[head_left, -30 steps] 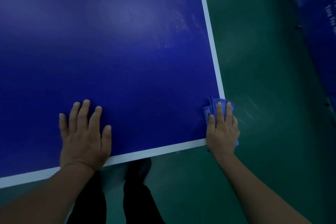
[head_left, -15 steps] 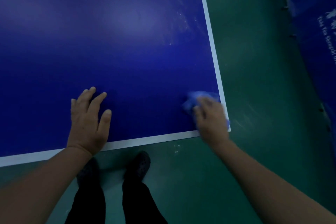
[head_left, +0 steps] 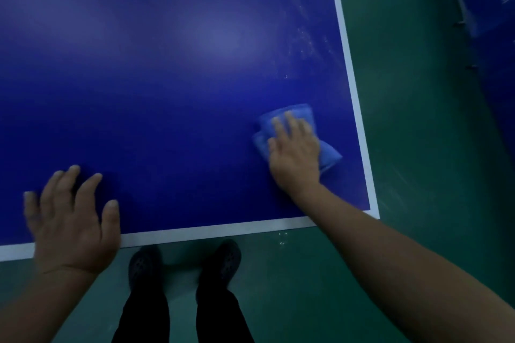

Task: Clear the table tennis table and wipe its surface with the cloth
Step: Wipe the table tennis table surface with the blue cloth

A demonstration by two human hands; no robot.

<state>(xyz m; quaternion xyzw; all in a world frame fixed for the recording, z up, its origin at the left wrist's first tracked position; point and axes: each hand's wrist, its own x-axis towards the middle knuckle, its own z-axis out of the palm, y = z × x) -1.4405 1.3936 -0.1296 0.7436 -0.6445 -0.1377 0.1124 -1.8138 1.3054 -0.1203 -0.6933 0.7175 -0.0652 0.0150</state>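
the step in hand is the wiping step: no loose item shows on the visible part of the table tennis table [head_left: 167, 64], so clearing appears done here, judged from this view alone. the right hand [head_left: 295, 153] lies flat on the cloth [head_left: 295, 114] with fingers extended, pressing it onto the blue surface; it presses and does not grip. the cloth is a folded light-blue pad, touching the surface near the right edge of the table and a little in from the near right corner, inside the white border line [head_left: 348, 64]. the left hand [head_left: 71, 220] is spread, fingers straight, holding nothing, over the near edge of the table toward its left side; it appears to brace the body, though firm contact cannot be confirmed because the hand is blurred. pale specks and smears [head_left: 306, 36] remain on the surface near the right edge, farther from the person than the cloth. the next move, as a judgement, calls for pushing the cloth away along the right edge through those marks, keeping the palm flat and pressure even, and keeping the pad inside the edge so it does not slide off onto the green floor [head_left: 418, 147]. the person's dark shoes [head_left: 228, 262] stand just below the near edge.
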